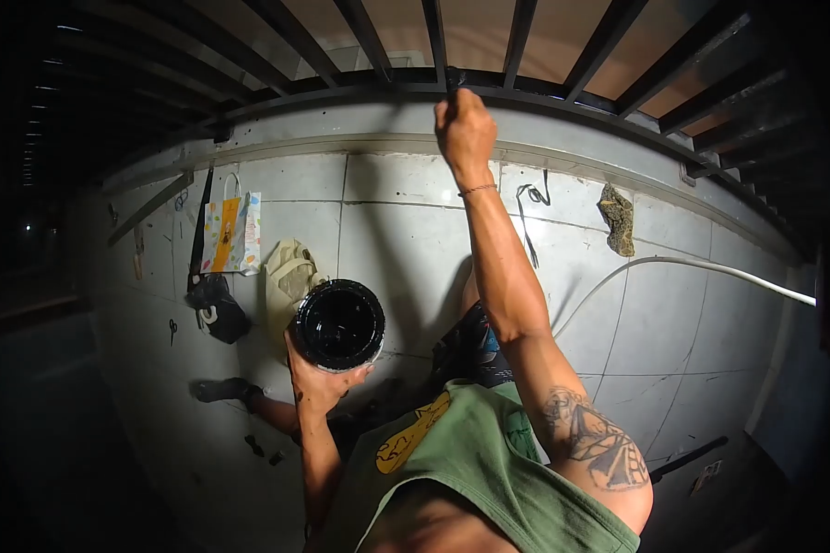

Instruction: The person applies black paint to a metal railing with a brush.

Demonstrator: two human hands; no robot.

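My left hand [318, 382] grips a round can of black paint [339, 324] from below, holding it out over the tiled floor. My right hand [466, 129] is raised and closed on a brush handle [454, 83], whose tip touches the bottom rail of a black metal railing [360, 78]. The brush head is mostly hidden by the hand and the rail. A thin bracelet circles my right wrist.
A colourful paper bag [232, 232] and a beige cloth [289, 276] lie on the white tiled floor [397, 240]. A dark bundle [217, 309], a rough stone lump [618, 219], a white hose [701, 269] and black wire scraps [530, 198] are scattered around. A grey ledge runs under the railing.
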